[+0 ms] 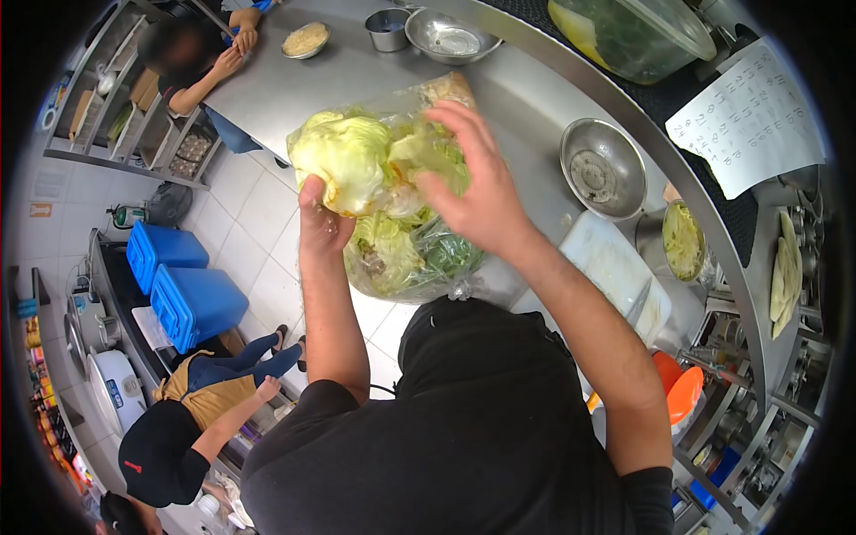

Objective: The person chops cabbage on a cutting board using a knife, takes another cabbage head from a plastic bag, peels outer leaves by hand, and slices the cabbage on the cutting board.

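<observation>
1. the left hand (323, 223) is clamped on the lettuce head (341, 156), its thumb pressed to the near side of the pale leaves.
2. the right hand (481, 178) has its fingers and thumb spread apart at the right side of the lettuce head; blur hides whether they touch a leaf.
3. the lettuce head is up between the two hands, over the clear plastic bag (459, 272), in front of the person's black-clad torso.
4. more lettuce leaves (383, 250) and some darker greens (450, 252) show in the bag.
5. on the steel table (526, 98), to the right, a steel bowl (617, 143) sits near a white cutting board (590, 242).
6. just beside the board stands a steel pot (655, 236) with shredded yellow-green pieces (685, 234) in it.
7. at the far side of the table are a small bowl of pale shreds (305, 39), a steel cup (389, 41) and a wide steel bowl (450, 40).
8. one co-worker (192, 67) is at the table's far left end, hands near its edge; another (165, 450), in a tan apron, is at the lower left, near two blue bins (198, 303).
</observation>
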Tool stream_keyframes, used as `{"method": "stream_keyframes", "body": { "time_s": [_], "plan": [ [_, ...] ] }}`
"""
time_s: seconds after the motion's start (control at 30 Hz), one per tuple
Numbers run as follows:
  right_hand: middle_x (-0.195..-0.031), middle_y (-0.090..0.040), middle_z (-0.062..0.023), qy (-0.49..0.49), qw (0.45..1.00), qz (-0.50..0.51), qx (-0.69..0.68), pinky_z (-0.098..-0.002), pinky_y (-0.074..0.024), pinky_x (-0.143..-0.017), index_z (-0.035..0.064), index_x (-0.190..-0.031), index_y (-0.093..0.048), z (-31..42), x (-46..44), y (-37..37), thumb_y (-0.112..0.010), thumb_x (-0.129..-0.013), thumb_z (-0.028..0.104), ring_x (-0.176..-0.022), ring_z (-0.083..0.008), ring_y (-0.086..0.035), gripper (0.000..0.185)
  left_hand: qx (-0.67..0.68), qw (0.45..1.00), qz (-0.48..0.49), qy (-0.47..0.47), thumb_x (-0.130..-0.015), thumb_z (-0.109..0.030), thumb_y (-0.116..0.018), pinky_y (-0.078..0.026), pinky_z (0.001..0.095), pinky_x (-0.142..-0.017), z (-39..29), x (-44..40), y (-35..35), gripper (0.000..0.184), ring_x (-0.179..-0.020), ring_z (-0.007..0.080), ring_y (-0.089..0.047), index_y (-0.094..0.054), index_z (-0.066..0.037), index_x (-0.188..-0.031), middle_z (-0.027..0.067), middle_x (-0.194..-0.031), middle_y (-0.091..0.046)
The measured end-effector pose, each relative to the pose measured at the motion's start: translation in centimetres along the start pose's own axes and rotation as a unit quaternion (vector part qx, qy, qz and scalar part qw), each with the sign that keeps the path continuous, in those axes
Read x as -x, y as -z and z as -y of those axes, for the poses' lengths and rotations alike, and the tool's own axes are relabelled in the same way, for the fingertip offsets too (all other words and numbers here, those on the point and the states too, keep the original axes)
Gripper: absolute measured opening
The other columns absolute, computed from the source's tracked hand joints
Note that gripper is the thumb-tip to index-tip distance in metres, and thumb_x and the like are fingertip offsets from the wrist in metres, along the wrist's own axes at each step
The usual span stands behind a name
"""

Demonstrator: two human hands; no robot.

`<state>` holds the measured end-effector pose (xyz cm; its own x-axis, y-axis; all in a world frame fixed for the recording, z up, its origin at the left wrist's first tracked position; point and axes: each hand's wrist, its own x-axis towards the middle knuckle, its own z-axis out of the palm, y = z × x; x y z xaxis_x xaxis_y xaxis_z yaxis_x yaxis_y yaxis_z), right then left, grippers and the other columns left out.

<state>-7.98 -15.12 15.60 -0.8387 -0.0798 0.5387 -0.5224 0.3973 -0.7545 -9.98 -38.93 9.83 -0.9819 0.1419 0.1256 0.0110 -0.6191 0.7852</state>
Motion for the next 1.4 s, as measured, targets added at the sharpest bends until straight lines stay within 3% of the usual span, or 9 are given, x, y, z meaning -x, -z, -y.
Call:
{"method": "stream_keyframes", "body": {
  "time_s": [0.5, 0.67, 0.77, 0.8, 0.9, 1.07, 1.17, 1.3, 1.4],
  "plan": [
    [-0.11, -0.063, -0.0141, 0.014, 0.992, 0.129, -0.005, -0.0463, -0.0549, -0.084, 0.004, -0.108, -0.062, -0.6, -0.4, -0.5, -0.074, -0.096, 0.012, -0.098, -0.0377, -0.067, 0.019, -0.002, 0.997, -0.075, -0.015, -0.096, -0.062, -0.067, -0.051, 0.0483, -0.114, 1.3, -1.3, -1.7, 0.08, -0.134, 0.029, -0.062, -0.05, -0.008, -0.153, 0.0121, -0.145, -0.062],
    [-0.111, -0.064, -0.0154, 0.001, 0.991, 0.137, 0.015, -0.0438, -0.053, -0.089, 0.0025, -0.107, -0.063, -1.4, 0.3, -0.6, -0.075, -0.095, 0.007, -0.103, -0.0366, -0.066, 0.017, 0.013, 0.976, -0.196, -0.091, -0.098, -0.066, -0.059, -0.051, 0.0539, -0.115, 0.2, -2.6, -2.7, 0.079, -0.137, 0.0313, -0.061, -0.049, -0.011, -0.153, 0.0126, -0.148, -0.061],
    [-0.115, -0.066, -0.0159, -0.001, 0.988, 0.156, 0.021, -0.0452, -0.0543, -0.09, 0.0017, -0.111, -0.064, -2.2, 0.6, -0.8, -0.074, -0.096, 0.01, -0.106, -0.0389, -0.067, 0.019, 0.045, 0.983, -0.147, -0.1, -0.102, -0.059, -0.059, -0.048, 0.0521, -0.117, -1.2, -2.5, -2.1, 0.073, -0.136, 0.0303, -0.06, -0.048, -0.008, -0.152, 0.0126, -0.147, -0.061],
    [-0.117, -0.066, -0.0162, 0.0, 0.986, 0.163, 0.023, -0.0459, -0.0549, -0.091, 0.0014, -0.113, -0.065, -2.5, 0.7, -0.8, -0.073, -0.097, 0.011, -0.108, -0.0401, -0.068, 0.02, -0.007, 0.982, -0.153, -0.109, -0.098, -0.066, -0.061, -0.054, 0.0636, -0.108, -1.4, -2.6, -1.8, 0.079, -0.137, 0.0329, -0.061, -0.045, -0.016, -0.157, 0.0125, -0.149, -0.06],
    [-0.128, -0.068, -0.0175, 0.058, 0.987, 0.107, 0.105, -0.0457, -0.055, -0.096, 0.0012, -0.121, -0.067, -3.2, 0.9, -1.7, -0.072, -0.099, 0.014, -0.114, -0.0396, -0.068, 0.026, -0.053, 0.979, -0.158, -0.114, -0.098, -0.065, -0.063, -0.053, 0.0596, -0.11, -1.1, -2.7, -0.6, 0.079, -0.138, 0.0326, -0.06, -0.046, -0.014, -0.157, 0.0121, -0.15, -0.06],
    [-0.141, -0.064, -0.0201, -0.071, 0.992, 0.107, -0.005, -0.0454, -0.0526, -0.107, 0.0015, -0.135, -0.065, -1.0, -0.9, -0.3, -0.075, -0.1, 0.025, -0.127, -0.0405, -0.064, 0.044, -0.11, 0.985, -0.091, -0.092, -0.088, -0.045, -0.083, -0.048, 0.0486, -0.117, 0.1, -2.0, -0.6, 0.089, -0.14, 0.0321, -0.057, -0.044, -0.002, -0.155, 0.0142, -0.15, -0.058],
    [-0.148, -0.06, -0.024, -0.162, 0.969, 0.121, -0.144, -0.0437, -0.0512, -0.111, 0.0003, -0.148, -0.055, 0.5, -1.9, 0.3, -0.082, -0.095, 0.037, -0.133, -0.0392, -0.062, 0.07, -0.294, 0.946, -0.023, -0.134, -0.076, -0.029, -0.093, -0.048, 0.0455, -0.117, -0.9, -1.3, -3.6, 0.096, -0.139, 0.0306, -0.056, -0.043, -0.004, -0.154, 0.0153, -0.149, -0.054],
    [-0.152, -0.056, -0.0277, -0.139, 0.972, 0.155, -0.111, -0.0411, -0.0506, -0.113, -0.0018, -0.161, -0.039, 1.3, -1.5, 0.2, -0.091, -0.086, 0.044, -0.137, -0.0331, -0.061, 0.103, -0.622, 0.737, -0.008, -0.265, -0.061, -0.031, -0.101, -0.048, 0.0516, -0.116, -1.6, -1.2, -6.9, 0.116, -0.145, 0.0418, -0.049, -0.042, -0.007, -0.157, 0.022, -0.156, -0.047],
    [-0.151, -0.057, -0.0241, -0.213, 0.948, 0.12, -0.205, -0.0399, -0.0494, -0.115, -0.0026, -0.164, -0.033, 1.0, -1.5, 0.2, -0.092, -0.085, 0.04, -0.138, -0.0285, -0.06, 0.108, -0.639, 0.712, 0.044, -0.288, -0.056, -0.028, -0.104, -0.038, 0.0546, -0.124, -1.2, -1.0, -7.3, 0.137, -0.153, 0.046, -0.037, -0.027, -0.009, -0.167, 0.0253, -0.17, -0.029]
  ]
}}
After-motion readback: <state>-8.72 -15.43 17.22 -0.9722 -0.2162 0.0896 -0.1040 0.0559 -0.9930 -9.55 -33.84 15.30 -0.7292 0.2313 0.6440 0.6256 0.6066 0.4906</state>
